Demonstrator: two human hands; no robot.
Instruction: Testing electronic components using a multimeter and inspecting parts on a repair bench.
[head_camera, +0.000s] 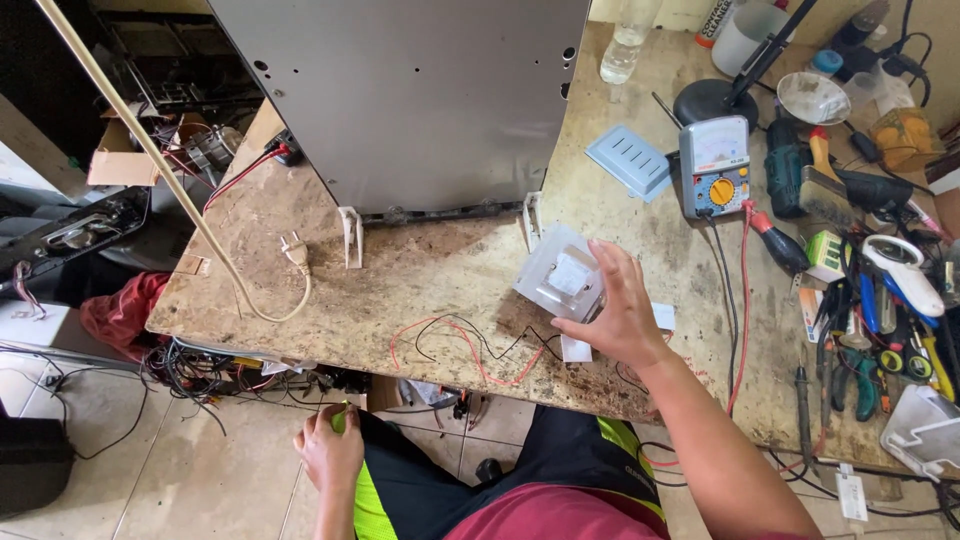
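Your right hand (618, 312) rested fingers-spread on a pale square module (560, 275) lying on the tabletop (420, 275), at about four o'clock from the grey metal cabinet (405, 95); the grip was loose, pressing rather than closing around it. Your left hand (328, 450) hung below the tabletop edge, curled shut on a small green object (340, 418) by your thigh. Red and black wires (470, 350) looped at nine o'clock from your right hand, and I judged that a tug on the module could drag them or snag them on the edge. The multimeter (714, 165) sat at two o'clock, its leads (742, 300) running past your wrist, so a careless sweep could catch them. Your palm hid the module's near corner, and I couldn't tell whether the wires joined it. The green object was too covered to identify.
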